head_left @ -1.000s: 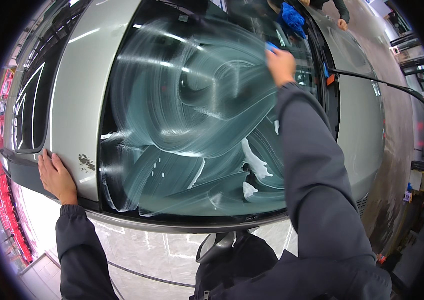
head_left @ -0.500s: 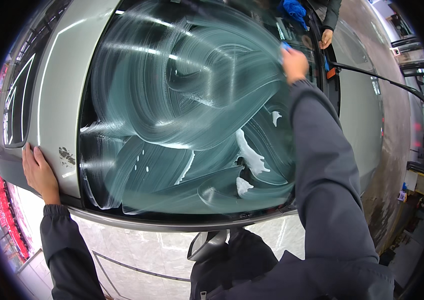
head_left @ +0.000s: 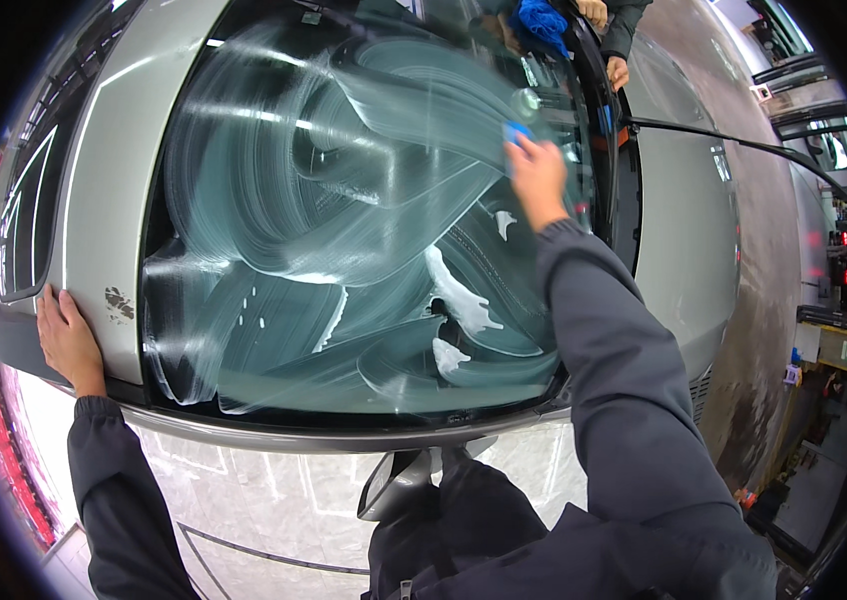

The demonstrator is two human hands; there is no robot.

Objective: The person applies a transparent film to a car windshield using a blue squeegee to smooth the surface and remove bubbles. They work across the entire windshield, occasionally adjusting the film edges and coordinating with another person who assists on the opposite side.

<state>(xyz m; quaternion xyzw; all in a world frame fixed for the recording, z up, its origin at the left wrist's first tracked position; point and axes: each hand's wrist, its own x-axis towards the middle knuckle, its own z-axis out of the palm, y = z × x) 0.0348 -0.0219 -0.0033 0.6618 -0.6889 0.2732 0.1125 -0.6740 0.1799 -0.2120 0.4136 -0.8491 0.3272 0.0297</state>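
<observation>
Since the last frame your right hand (head_left: 540,180) has dragged the blue pad (head_left: 517,132) back toward you over the windshield (head_left: 394,310). View has shifted a bit too. Left hand (head_left: 71,340) hasn't moved relative to the silver panel (head_left: 109,200).

Pad location: on the smeared glass, well up from the near edge, toward the hood side, just past your right fingertips. Right hand: closed over it, fingers covering most of it, some blur. Left hand: fingers spread, palm down on the panel by the side window corner, gripping nothing.

Handling, my read: pad is light, probably soft, hard to break. Expect it slick where the white smear gets on it. Hold it by the back, fingers spread over the top, tips off the wet face. Glass looks stiff and slippery under the foam patch (head_left: 459,298).

Orientation: exposed end of pad points away from you, slightly left. Can't call its long axis, your fingers hide it. Windshield's long axis seems to run away from you, across the car.
</observation>
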